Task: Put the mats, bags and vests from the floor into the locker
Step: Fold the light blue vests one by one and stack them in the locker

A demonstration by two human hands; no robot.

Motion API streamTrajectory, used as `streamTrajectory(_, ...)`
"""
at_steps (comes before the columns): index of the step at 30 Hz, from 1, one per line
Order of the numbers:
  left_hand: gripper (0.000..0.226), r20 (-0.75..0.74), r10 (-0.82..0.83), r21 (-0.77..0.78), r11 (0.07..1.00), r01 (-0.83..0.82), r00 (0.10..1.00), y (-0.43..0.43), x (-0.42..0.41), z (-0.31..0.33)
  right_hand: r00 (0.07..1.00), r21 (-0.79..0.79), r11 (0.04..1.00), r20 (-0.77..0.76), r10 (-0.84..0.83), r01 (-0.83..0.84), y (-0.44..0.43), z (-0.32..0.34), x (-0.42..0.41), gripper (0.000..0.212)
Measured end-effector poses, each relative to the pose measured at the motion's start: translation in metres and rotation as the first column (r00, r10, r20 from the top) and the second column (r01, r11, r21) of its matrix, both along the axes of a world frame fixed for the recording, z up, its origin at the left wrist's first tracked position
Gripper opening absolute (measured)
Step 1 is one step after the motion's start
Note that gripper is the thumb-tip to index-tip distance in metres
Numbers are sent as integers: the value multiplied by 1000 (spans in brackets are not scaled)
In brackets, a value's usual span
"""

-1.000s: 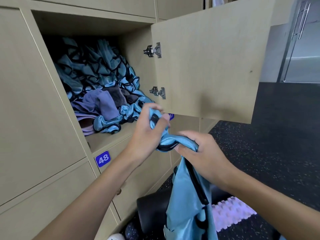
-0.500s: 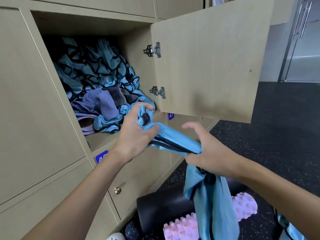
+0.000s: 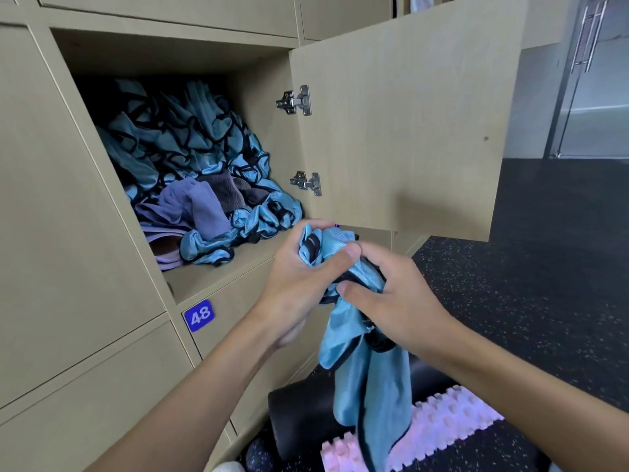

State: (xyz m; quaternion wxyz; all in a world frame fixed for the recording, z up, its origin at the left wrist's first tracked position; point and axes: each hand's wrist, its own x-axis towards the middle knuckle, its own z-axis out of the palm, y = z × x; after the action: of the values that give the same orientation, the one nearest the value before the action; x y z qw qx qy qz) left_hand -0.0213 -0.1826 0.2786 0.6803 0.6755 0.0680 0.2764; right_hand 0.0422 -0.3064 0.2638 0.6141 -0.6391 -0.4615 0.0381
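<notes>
One blue vest is in the middle of the frame, in front of the open locker. The left hand bunches the top of it in curled fingers, and the right hand grips it just below, so the rest hangs down. More blue vests and a purple cloth lie piled in the locker at the upper left. Its door stands open at the upper right. A black roller and a pink bumpy roller lie on the floor at the bottom
</notes>
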Motion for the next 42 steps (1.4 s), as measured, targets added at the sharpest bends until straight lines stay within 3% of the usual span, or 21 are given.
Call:
streamTrajectory(3,38,62,64,25,998,-65,996,-4,1,1,1000,-53,999,-17,1,-1,2,-9,-3,52)
streamTrajectory(6,35,130,175,54,982,-183,976,-5,6,3,991,-13,995,-83,-101,100,9,-21,-11,74)
streamTrajectory(9,34,200,264,4,963,-270,944,-5,8,5,956,-15,998,-284,-65,63,13,-24,-13,85)
streamTrajectory(12,35,239,378,5,921,-390,895,11,6,8,935,-104,995,-353,-38,1,9,-20,-10,64)
streamTrajectory(16,39,256,509,197,805,-560,822,43,-5,12,948,-197,980,-311,-62,-1,-3,-12,7,53)
streamTrajectory(18,36,216,507,314,773,-551,835,53,-9,10,958,-138,989,-275,-85,49,-8,-7,14,48)
streamTrajectory(21,32,111,383,432,812,-392,917,40,-10,8,956,36,981,-233,-179,193,-8,4,17,40)
streamTrajectory(25,5,-44,168,195,968,-157,985,10,0,5,972,155,970,-169,-163,189,4,12,9,32)
streamTrajectory(28,41,-134,86,56,995,-80,987,6,7,2,995,56,995,-55,-78,81,15,10,1,37)
streamTrajectory(31,39,-79,133,-13,991,-134,988,11,12,3,995,-89,993,-62,74,-79,25,6,9,52)
streamTrajectory(34,30,-26,226,-26,974,-226,974,23,18,3,984,-182,969,-89,152,-166,37,1,21,88)
streamTrajectory(36,28,5,298,-20,954,-298,955,35,24,3,982,-131,979,-123,142,-158,50,-3,27,93)
streamTrajectory(39,28,73,412,-46,911,-410,908,60,31,7,990,-13,1000,-139,-8,6,73,-17,37,89)
streamTrajectory(42,26,115,493,-43,870,-491,863,88,37,10,941,35,992,-313,127,-123,104,-27,45,92)
